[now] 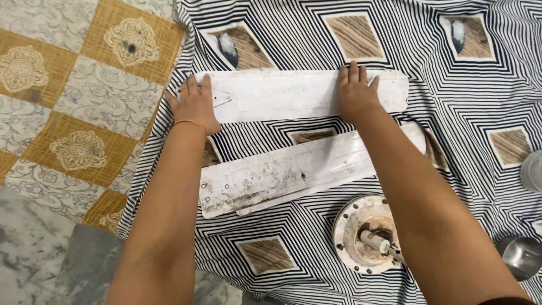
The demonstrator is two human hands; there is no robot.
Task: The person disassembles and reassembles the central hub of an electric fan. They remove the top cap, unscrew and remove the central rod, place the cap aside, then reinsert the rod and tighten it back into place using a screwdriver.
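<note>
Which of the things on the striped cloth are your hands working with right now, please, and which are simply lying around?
In hand:
- upper fan blade, white, flat on the cloth
- left hand pressed on its left end
- right hand pressed on its right part

Lying about:
- stacked fan blades, dirty, nearer the person
- fan motor, round
- metal bowl
- striped cloth

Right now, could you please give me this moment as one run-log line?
left hand: flat on far fan blade, narrow end | right hand: flat on same blade | near blade: untouched | motor hub: near right forearm
</note>
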